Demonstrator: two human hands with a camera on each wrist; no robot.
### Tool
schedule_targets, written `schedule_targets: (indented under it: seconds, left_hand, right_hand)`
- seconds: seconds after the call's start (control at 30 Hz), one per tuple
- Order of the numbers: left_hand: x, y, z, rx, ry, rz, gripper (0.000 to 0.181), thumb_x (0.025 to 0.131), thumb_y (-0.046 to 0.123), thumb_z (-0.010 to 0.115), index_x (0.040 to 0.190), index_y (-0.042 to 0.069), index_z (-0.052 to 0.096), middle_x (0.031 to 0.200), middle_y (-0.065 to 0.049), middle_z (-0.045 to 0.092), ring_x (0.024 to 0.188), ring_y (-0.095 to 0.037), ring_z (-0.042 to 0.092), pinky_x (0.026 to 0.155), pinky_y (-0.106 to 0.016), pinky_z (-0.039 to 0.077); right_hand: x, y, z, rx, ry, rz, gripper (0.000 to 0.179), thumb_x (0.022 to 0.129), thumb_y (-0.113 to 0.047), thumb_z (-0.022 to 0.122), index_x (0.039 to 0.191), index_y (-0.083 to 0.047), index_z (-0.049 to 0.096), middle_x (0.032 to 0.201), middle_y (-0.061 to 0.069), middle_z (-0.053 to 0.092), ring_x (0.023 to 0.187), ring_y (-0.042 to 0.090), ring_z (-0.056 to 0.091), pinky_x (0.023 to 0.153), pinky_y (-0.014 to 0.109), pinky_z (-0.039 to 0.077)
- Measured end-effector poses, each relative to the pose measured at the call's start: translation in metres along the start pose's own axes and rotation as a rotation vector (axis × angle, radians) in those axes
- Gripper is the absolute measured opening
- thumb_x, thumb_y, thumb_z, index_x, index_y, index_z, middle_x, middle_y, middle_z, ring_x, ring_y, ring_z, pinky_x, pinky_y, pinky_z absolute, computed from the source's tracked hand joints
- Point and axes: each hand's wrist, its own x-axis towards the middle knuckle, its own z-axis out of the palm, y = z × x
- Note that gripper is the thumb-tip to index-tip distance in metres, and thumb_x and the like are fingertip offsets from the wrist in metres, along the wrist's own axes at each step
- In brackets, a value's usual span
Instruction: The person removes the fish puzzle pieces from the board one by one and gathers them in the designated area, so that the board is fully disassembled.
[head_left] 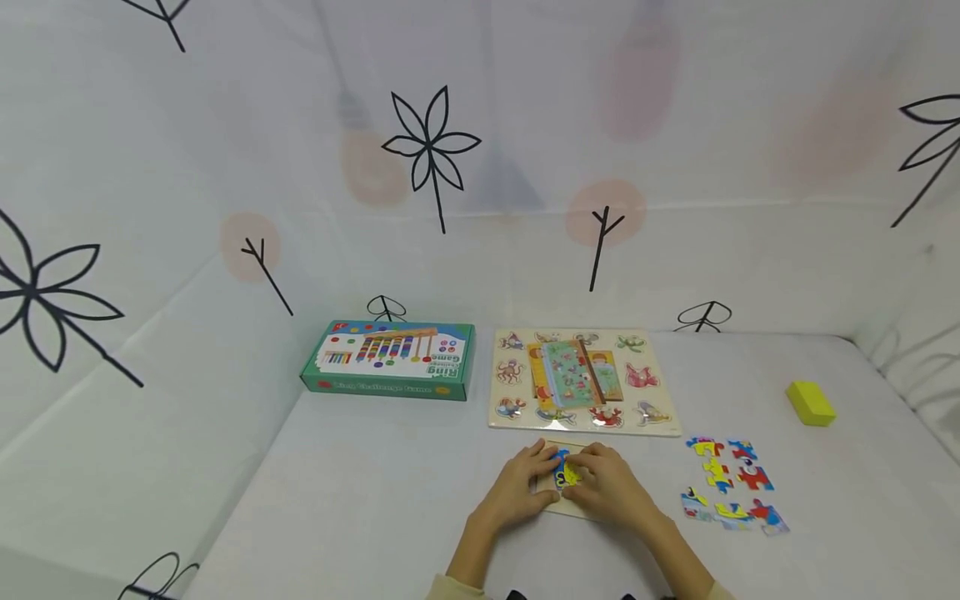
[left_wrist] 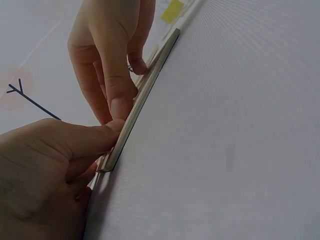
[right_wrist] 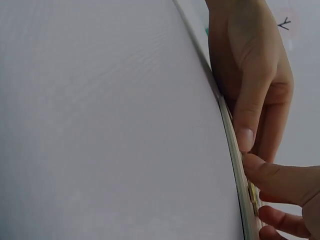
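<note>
A small wooden puzzle board (head_left: 576, 508) lies on the white table, blue and yellow jigsaw pieces (head_left: 568, 475) set in its middle. My left hand (head_left: 517, 485) holds the board at its left side, thumb by the near edge and fingertips reaching the blue part. From the right, my right hand (head_left: 611, 485) pinches a yellow puzzle piece (right_wrist: 252, 193) against the board, its fingers covering much of it. The thumbs come close together above the board's near edge (left_wrist: 142, 97) in the left wrist view.
Loose jigsaw pieces (head_left: 717, 477) lie in small groups to the right. Behind the board is a larger sea-animal puzzle board (head_left: 517, 423) with picture cards (head_left: 572, 373) on top. A green game box (head_left: 386, 388) stands at back left, a yellow block (head_left: 811, 403) at far right.
</note>
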Motion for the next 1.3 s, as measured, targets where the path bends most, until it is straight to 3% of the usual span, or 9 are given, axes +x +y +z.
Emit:
schedule_targets:
  seconds: [0.17, 0.3, 0.43, 0.63, 0.83, 1.07, 1.3]
  left_hand:
    - [0.001, 0.001, -0.001, 0.031, -0.009, 0.024, 0.051, 0.08, 0.011, 0.07, 0.128, 0.001, 0.057, 0.137, -0.008, 0.051, 0.135, -0.028, 0.037, 0.113, -0.037, 0.026]
    - [0.001, 0.001, -0.001, 0.043, -0.016, 0.01, 0.052, 0.08, 0.013, 0.071, 0.128, 0.0, 0.056, 0.138, -0.007, 0.051, 0.135, -0.027, 0.036, 0.113, -0.036, 0.026]
    - [0.001, 0.002, -0.001, 0.039, -0.014, -0.007, 0.051, 0.08, 0.014, 0.071, 0.127, 0.0, 0.057, 0.138, -0.006, 0.051, 0.135, -0.026, 0.037, 0.113, -0.036, 0.026]
    - [0.0, 0.002, -0.002, 0.008, -0.01, -0.019, 0.052, 0.079, 0.013, 0.072, 0.127, 0.0, 0.057, 0.138, -0.006, 0.051, 0.135, -0.027, 0.037, 0.112, -0.037, 0.027]
    - [0.0, 0.001, -0.002, -0.026, -0.004, -0.009, 0.053, 0.079, 0.012, 0.072, 0.128, -0.001, 0.056, 0.138, -0.008, 0.051, 0.134, -0.028, 0.037, 0.113, -0.038, 0.026]
    - [0.001, -0.002, 0.0, -0.013, -0.017, -0.012, 0.051, 0.079, 0.012, 0.072, 0.126, 0.0, 0.058, 0.138, -0.007, 0.051, 0.135, -0.028, 0.037, 0.113, -0.038, 0.026]
    - [0.002, 0.001, -0.002, 0.021, -0.026, -0.005, 0.048, 0.08, 0.013, 0.071, 0.125, 0.002, 0.06, 0.136, -0.004, 0.054, 0.135, -0.027, 0.037, 0.112, -0.038, 0.027]
  right_hand:
    - [0.004, -0.006, 0.007, 0.004, 0.012, 0.032, 0.042, 0.066, -0.02, 0.084, 0.099, 0.002, 0.071, 0.087, 0.002, 0.058, 0.078, 0.013, 0.05, 0.066, 0.03, 0.045]
    - [0.003, -0.007, 0.008, 0.031, -0.004, 0.051, 0.037, 0.072, -0.019, 0.08, 0.102, 0.002, 0.071, 0.087, 0.0, 0.057, 0.076, 0.009, 0.046, 0.062, 0.024, 0.041]
    - [0.002, -0.005, 0.008, 0.013, -0.008, 0.01, 0.033, 0.078, -0.019, 0.075, 0.103, 0.001, 0.071, 0.085, -0.002, 0.058, 0.072, 0.007, 0.044, 0.059, 0.021, 0.038]
    - [0.001, -0.005, 0.009, -0.01, 0.026, -0.051, 0.025, 0.084, -0.022, 0.07, 0.099, -0.002, 0.073, 0.08, -0.004, 0.059, 0.069, 0.005, 0.047, 0.058, 0.021, 0.041]
    - [0.003, -0.007, 0.01, 0.008, 0.076, -0.04, 0.019, 0.086, -0.023, 0.067, 0.093, -0.007, 0.075, 0.08, -0.004, 0.067, 0.072, 0.01, 0.057, 0.064, 0.027, 0.048]
    - [0.002, -0.001, 0.004, 0.174, 0.036, 0.046, 0.029, 0.079, -0.026, 0.075, 0.093, -0.001, 0.074, 0.083, 0.001, 0.069, 0.069, 0.004, 0.054, 0.061, 0.02, 0.047]
    - [0.006, 0.003, -0.004, 0.202, -0.081, -0.028, 0.026, 0.083, -0.026, 0.071, 0.091, -0.001, 0.074, 0.076, -0.004, 0.066, 0.062, -0.001, 0.045, 0.054, 0.019, 0.042]
